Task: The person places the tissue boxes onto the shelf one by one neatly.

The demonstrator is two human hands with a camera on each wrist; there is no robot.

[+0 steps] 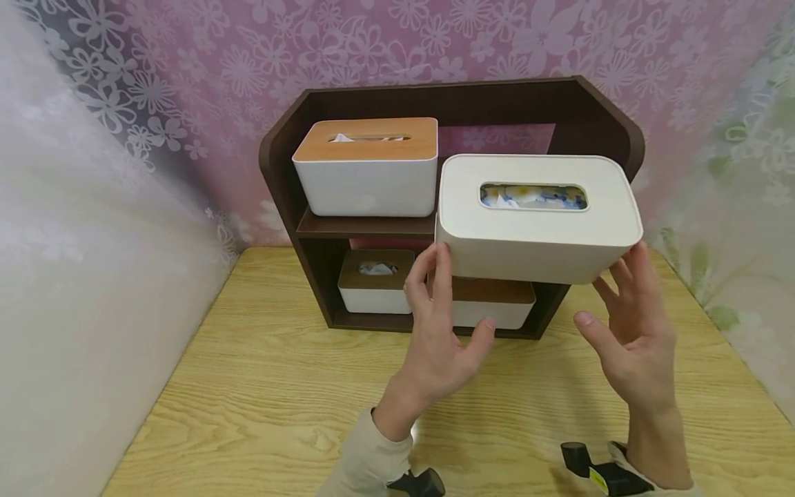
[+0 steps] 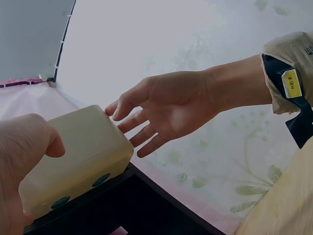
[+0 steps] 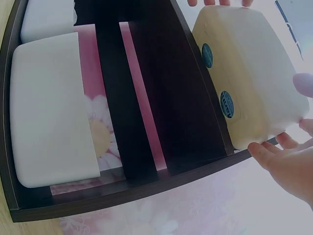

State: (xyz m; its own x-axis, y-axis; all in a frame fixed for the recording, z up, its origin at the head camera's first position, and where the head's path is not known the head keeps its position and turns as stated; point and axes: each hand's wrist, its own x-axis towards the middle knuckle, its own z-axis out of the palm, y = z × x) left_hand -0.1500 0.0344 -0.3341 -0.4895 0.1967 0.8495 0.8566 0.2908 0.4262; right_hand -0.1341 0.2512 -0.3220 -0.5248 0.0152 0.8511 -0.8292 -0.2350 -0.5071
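A cream-white tissue box (image 1: 528,261) is held up between both hands, overlapping the right half of the shelf's upper tier in the head view. A blue and yellow packet shows through its slot. The fingertips of my left hand (image 1: 437,345) press its left end, thumb spread away. At its right end my right hand (image 1: 642,335) touches with fairly straight fingertips, thumb also apart. The right wrist view shows two teal round patches (image 3: 227,104) on the box's underside, near the dark shelf board. Its far side is hidden there.
A dark brown two-tier shelf (image 1: 562,103) stands on the wood-grain table (image 1: 248,386). On its upper left sits a white tissue box with a tan lid (image 1: 373,186). Below are a brown-lidded box (image 1: 375,300) and another wood-lidded box (image 1: 509,314), partly hidden. Floral curtains surround the table.
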